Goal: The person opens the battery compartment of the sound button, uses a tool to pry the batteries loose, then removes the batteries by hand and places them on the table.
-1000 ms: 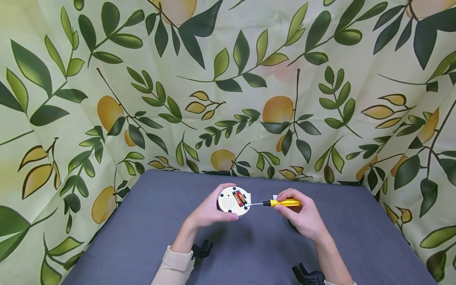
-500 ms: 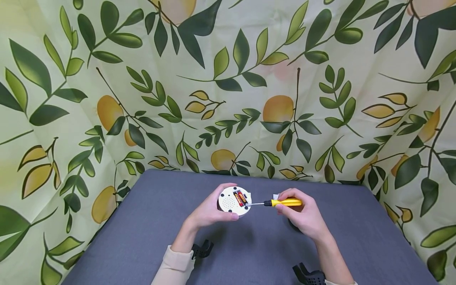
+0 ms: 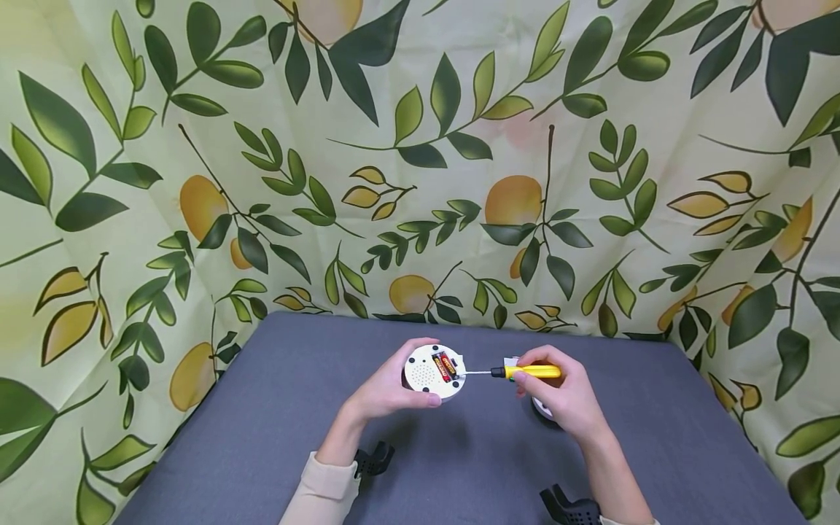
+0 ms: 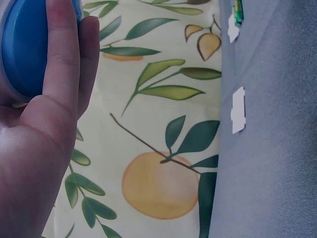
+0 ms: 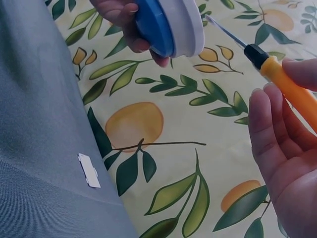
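Note:
My left hand (image 3: 394,383) grips a round white-and-blue battery device (image 3: 420,378) by its rim, held above the table. Its white underside faces me, with dark feet, a grid of speaker holes and an uncovered compartment with red-and-black batteries (image 3: 445,367). In the left wrist view its blue side (image 4: 25,54) lies behind my fingers. My right hand (image 3: 558,390) pinches the yellow handle of a screwdriver (image 3: 534,372). The screwdriver's shaft points left, its tip beside the device's right edge; in the right wrist view the tip looks slightly apart from the white rim.
A white battery cover (image 5: 89,171) lies on the grey table (image 3: 295,437). Another white piece (image 4: 233,29) and a green cylindrical object (image 4: 238,12) lie farther along. Partly behind my right hand is another round item (image 3: 543,410). Patterned cloth (image 3: 420,182) stands behind the table.
The screwdriver has drawn back to the right, its tip leaving the battery compartment's lower edge. The device has shifted very slightly right. More of the round item behind my right hand shows.

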The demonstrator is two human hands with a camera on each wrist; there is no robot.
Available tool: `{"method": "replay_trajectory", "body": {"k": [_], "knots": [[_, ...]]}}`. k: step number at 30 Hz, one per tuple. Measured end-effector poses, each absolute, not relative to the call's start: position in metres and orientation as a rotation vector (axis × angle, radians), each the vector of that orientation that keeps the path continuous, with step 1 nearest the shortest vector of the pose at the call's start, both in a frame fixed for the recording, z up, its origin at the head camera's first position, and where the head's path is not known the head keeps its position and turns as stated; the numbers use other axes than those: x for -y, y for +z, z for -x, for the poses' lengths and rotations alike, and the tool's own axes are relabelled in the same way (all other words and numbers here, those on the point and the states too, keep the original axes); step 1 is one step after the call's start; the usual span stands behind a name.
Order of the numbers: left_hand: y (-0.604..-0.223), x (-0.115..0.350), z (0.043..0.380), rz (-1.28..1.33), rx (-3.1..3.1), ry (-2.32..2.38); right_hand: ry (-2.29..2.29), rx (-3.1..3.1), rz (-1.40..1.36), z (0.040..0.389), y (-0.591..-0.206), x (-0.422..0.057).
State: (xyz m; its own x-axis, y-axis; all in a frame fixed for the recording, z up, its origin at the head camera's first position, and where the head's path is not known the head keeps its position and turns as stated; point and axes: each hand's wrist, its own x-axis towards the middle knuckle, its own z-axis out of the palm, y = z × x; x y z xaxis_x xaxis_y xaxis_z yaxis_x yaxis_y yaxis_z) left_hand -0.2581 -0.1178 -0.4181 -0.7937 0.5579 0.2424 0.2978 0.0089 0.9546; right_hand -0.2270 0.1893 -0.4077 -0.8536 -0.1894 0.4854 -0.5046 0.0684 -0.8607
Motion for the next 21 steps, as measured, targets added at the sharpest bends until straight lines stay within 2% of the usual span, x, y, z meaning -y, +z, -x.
{"method": "replay_trajectory", "body": {"k": [21], "knots": [[-0.417,0.117,0.257,-0.935,-2.028,1.862,1.930,2.096,-0.534,0.236,-0.398,-0.172]]}}
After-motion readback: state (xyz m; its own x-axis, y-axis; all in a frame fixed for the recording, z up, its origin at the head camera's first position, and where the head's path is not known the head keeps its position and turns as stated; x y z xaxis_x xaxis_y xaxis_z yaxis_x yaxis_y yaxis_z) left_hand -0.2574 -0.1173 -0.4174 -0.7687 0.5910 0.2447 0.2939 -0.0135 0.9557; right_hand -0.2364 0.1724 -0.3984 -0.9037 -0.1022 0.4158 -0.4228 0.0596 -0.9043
